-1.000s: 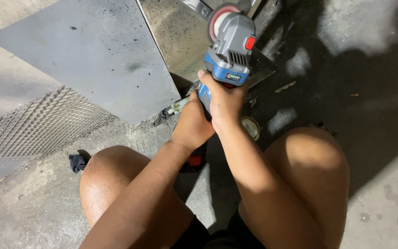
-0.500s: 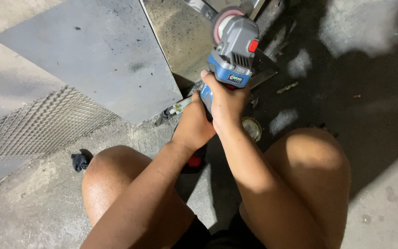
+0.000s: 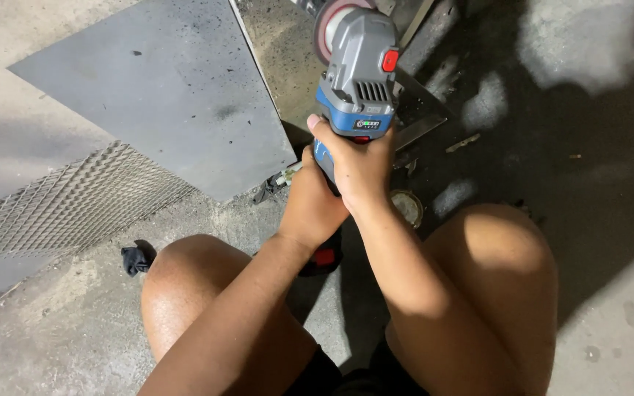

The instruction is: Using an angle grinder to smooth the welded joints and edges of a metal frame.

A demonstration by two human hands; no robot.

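across the concrete floor (image 3: pixel 610 308), from the left, we see a sheet of expanded metal mesh (image 3: pixel 60 205) lying flat, and just beside it a flat grey metal sheet (image 3: pixel 163 88) speckled with dark flecks; a small dark scrap of cloth (image 3: pixel 136 259) lies near our left knee (image 3: pixel 185 286). toward the middle, our left hand (image 3: pixel 310 209) wraps the lower end of the handle of a grey and blue cordless angle grinder (image 3: pixel 357 73), fingers closed round it, while our right hand (image 3: pixel 357 165) clamps tightly over the body just above, thumb across the blue band. the grinder stands up and away from us, between our knees, its disc (image 3: pixel 329 26) at the top edge of view, close to a dark angled metal piece (image 3: pixel 416 110); whether the disc touches it we cannot tell. we judge the tool heavy at the head, rigid, and apt to twist in the grip, so both hands closed round the narrow handle, well clear of the disc, look like the sound place to hold it. to the right lie a small round tin (image 3: pixel 407 207), our right knee (image 3: pixel 500 257), and pale patches of light on the floor.
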